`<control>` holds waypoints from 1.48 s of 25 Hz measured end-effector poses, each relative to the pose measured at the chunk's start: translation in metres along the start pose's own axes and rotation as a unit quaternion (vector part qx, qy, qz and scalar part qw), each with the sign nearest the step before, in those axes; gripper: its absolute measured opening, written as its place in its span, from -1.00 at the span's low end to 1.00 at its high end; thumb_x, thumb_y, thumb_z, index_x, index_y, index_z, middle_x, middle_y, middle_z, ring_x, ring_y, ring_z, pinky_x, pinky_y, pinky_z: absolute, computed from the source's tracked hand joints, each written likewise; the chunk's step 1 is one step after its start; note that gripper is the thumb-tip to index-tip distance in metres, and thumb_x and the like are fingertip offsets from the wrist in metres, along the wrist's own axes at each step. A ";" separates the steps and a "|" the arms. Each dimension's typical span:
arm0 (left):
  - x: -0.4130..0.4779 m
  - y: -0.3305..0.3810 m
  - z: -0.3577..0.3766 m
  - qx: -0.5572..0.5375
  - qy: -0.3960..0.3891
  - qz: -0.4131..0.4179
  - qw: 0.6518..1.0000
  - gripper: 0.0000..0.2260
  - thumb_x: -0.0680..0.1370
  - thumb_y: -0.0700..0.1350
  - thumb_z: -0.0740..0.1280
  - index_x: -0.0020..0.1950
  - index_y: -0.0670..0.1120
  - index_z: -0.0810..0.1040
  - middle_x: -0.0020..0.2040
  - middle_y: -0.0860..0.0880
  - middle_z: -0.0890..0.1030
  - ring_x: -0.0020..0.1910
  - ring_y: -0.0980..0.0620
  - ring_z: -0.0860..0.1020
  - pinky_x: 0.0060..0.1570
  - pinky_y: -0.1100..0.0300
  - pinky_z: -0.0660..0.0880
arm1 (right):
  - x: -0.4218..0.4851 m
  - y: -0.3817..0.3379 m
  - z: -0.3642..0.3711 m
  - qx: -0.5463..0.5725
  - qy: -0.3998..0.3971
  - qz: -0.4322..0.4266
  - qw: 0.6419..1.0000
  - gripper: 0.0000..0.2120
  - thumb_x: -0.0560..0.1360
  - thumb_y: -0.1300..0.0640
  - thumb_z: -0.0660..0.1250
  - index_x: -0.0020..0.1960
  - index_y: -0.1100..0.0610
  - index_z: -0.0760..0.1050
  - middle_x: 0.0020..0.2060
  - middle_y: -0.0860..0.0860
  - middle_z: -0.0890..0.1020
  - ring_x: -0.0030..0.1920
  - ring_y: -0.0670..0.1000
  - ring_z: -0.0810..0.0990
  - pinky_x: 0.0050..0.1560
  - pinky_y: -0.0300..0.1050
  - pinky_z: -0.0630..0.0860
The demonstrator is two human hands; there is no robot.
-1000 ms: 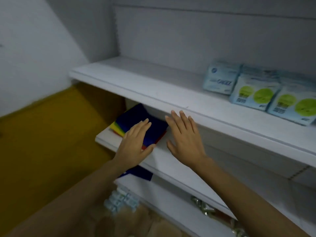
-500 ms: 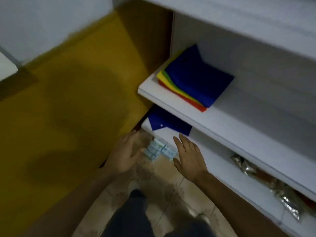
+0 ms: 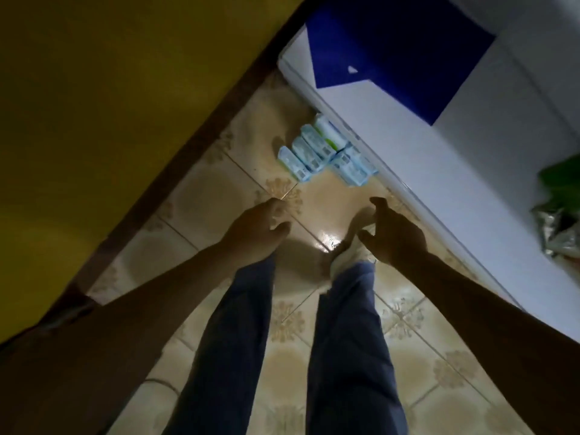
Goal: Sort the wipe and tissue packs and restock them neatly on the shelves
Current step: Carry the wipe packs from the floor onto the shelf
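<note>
Left hand (image 3: 254, 232) and right hand (image 3: 396, 235): empty, fingers loosely spread. Tissue packs (image 3: 320, 150) stand on the floor (image 3: 219, 196) against the bottom shelf (image 3: 439, 158). I judge them light, soft, slippery; I would clasp the row's ends.

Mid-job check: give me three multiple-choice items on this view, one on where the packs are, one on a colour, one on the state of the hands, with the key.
1. Where do the tissue packs lie?
A. on the tiled floor, by the foot of the shelf
B. in a basket
C. on a chair

2. What colour is the sheet on the white shelf?
A. red
B. dark blue
C. orange

3. How are the left hand and right hand?
A. both grip packs
B. one grips a pack
C. both hold nothing, short of the packs

Key: 1 A, the packs sit on the floor tiles beside the shelf's edge. 2 B, the sheet is plainly dark blue. 3 C, bare floor shows between the fingers and the packs.
</note>
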State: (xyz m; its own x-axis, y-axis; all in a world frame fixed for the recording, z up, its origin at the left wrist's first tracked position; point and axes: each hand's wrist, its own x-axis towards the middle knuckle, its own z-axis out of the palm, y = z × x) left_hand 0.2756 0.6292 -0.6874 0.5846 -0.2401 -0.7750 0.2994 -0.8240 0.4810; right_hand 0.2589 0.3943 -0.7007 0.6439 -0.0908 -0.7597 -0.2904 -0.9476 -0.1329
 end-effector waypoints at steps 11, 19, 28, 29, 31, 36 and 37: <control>0.251 -0.089 0.115 -0.129 0.038 -0.175 0.975 -0.67 0.58 0.07 0.21 0.19 -0.12 0.54 0.17 -0.07 0.59 0.11 -0.05 0.55 -0.10 0.21 0.40 | 0.248 -0.004 0.103 -0.119 0.088 -0.130 0.980 -0.57 0.57 -0.17 0.19 0.23 0.15 0.43 0.04 0.16 0.62 0.04 0.19 0.61 -0.07 -0.04 0.45; 0.290 -0.077 0.121 -0.240 0.049 -0.226 0.943 -0.73 0.63 -0.23 0.11 0.27 -0.23 0.49 0.30 -0.21 0.48 0.25 -0.15 0.46 0.10 0.16 0.36 | 0.276 -0.039 0.118 -0.238 0.064 -0.169 0.954 -0.76 0.60 0.01 0.23 0.18 0.12 0.45 0.03 0.09 0.61 0.03 0.13 0.62 -0.17 -0.12 0.37; 0.151 -0.027 0.051 -0.603 0.143 -0.273 0.736 -0.67 0.69 -0.01 0.02 0.35 -0.13 0.39 0.16 -0.14 0.57 0.06 -0.03 0.53 0.06 0.16 0.42 | 0.155 -0.052 0.041 -0.076 0.038 -0.261 0.961 -0.75 0.62 0.06 0.16 0.22 0.13 0.48 0.31 0.12 0.36 0.17 0.17 0.50 -0.01 0.05 0.54; 0.133 -0.014 0.038 -0.619 0.131 -0.275 0.724 -0.63 0.68 0.08 0.01 0.34 -0.09 0.39 0.14 -0.13 0.58 0.06 -0.04 0.53 0.14 0.13 0.40 | 0.135 -0.056 0.028 -0.063 0.061 -0.287 0.954 -0.76 0.61 0.09 0.17 0.19 0.15 0.49 0.34 0.14 0.36 0.16 0.19 0.51 -0.04 0.05 0.55; 0.100 0.004 0.018 -0.627 0.103 -0.278 0.720 -0.54 0.64 0.20 0.00 0.29 -0.09 0.44 0.11 -0.16 0.59 0.04 -0.07 0.55 0.12 0.08 0.42 | 0.094 -0.064 0.000 -0.038 0.088 -0.330 0.939 -0.78 0.57 0.14 0.20 0.13 0.21 0.52 0.36 0.19 0.38 0.15 0.23 0.53 -0.08 0.05 0.57; -0.009 0.054 -0.028 -0.678 0.045 -0.226 0.698 -0.59 0.66 0.13 0.03 0.24 -0.13 0.47 0.29 -0.24 0.49 -0.05 -0.06 0.55 0.12 -0.01 0.45 | -0.021 -0.094 -0.100 0.104 0.099 -0.331 0.933 -0.81 0.41 0.07 0.35 -0.08 0.15 0.44 -0.02 0.09 0.53 -0.06 0.08 0.53 -0.17 0.06 0.55; -0.036 0.067 -0.036 -0.691 0.032 -0.213 0.690 -0.67 0.66 0.07 0.08 0.15 -0.13 0.49 0.21 -0.22 0.52 -0.07 -0.05 0.55 0.09 0.00 0.47 | -0.045 -0.103 -0.119 0.131 0.112 -0.319 0.932 -0.78 0.35 0.04 0.35 -0.09 0.14 0.43 -0.10 0.07 0.53 -0.11 0.07 0.51 -0.16 0.09 0.52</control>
State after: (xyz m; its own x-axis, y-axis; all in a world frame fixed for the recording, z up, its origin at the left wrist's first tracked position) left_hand 0.3019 0.6010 -0.6120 0.2392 -0.0682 -0.9686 0.8619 0.4742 0.1795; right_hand 0.3438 0.4591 -0.5767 0.8677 0.3755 -0.3257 0.0568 -0.7258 -0.6855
